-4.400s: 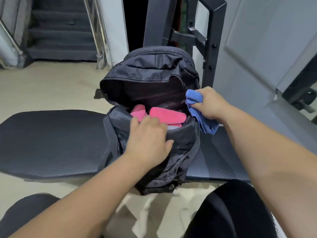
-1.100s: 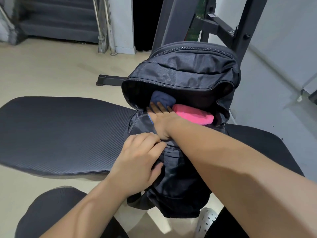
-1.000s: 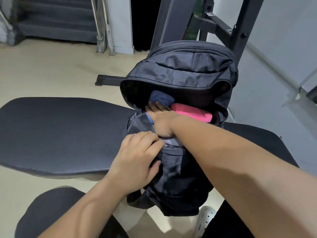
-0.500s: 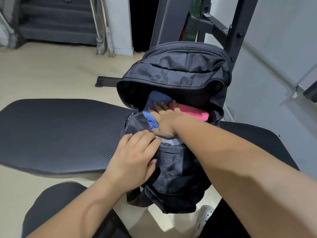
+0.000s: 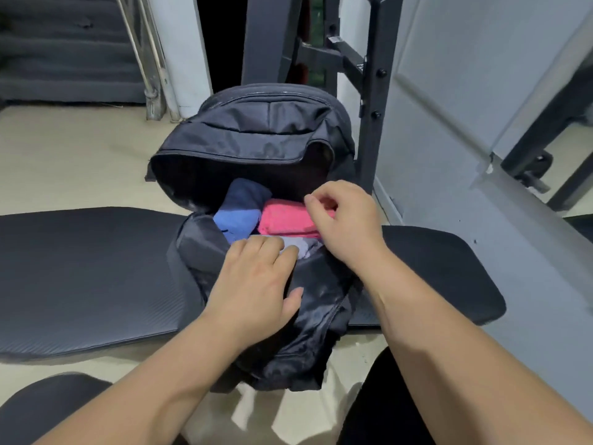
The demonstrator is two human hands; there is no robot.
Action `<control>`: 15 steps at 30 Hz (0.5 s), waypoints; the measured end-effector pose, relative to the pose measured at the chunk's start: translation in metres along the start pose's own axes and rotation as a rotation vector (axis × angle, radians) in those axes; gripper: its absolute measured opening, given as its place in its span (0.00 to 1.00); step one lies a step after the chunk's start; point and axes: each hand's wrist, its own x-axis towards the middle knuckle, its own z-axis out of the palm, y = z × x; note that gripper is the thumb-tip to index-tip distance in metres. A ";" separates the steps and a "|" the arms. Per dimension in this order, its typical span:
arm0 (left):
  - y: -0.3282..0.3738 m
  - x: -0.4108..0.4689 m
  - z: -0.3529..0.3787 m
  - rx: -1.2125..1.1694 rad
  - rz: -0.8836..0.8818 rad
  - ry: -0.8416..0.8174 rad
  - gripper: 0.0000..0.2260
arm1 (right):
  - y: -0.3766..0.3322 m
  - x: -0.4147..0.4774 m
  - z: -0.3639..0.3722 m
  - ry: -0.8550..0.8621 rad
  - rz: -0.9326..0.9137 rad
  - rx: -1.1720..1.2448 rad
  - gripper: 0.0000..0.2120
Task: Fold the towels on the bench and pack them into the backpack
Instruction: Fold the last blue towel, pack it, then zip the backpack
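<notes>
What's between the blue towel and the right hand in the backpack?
The pink towel, folded, beside the blue towel inside the backpack; the right hand overlaps its right end. Head view.

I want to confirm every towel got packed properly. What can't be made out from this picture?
Head view only:
- Depth of the backpack: its dark interior hides anything below the blue towel and pink towel.
- The pale cloth at the front rim: mostly covered by the left hand.
- The pink towel's right end: covered by the right hand.
- The bench: its left end is cut off by the frame edge.
</notes>
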 end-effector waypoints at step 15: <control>0.028 0.029 0.010 0.081 -0.040 -0.093 0.16 | 0.050 -0.027 0.002 -0.312 0.688 0.602 0.19</control>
